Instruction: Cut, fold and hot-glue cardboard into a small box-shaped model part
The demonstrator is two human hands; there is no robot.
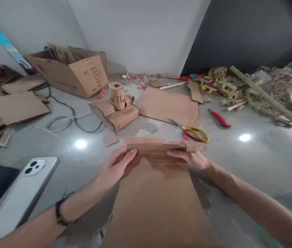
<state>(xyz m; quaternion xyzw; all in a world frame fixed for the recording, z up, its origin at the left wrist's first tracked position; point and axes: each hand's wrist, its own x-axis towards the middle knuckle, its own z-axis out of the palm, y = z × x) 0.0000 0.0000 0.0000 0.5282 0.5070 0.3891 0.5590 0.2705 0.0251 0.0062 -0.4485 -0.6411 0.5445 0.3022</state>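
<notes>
A long brown cardboard sheet stretches from the bottom edge up to the middle of the view. Its far end is bent into a folded strip. My left hand grips the left side of that fold, thumb on top and fingers underneath. On the right side, my right hand pinches the same fold with its fingers partly hidden by the cardboard. Just beyond the fold lie scissors with yellow and red handles. A small cardboard model with a round tower stands farther back on the left.
Flat cardboard lies behind the scissors, with a red utility knife to the right. A large cardboard box stands at the back left. Bamboo scraps pile up at right. Left are a cable and a white phone.
</notes>
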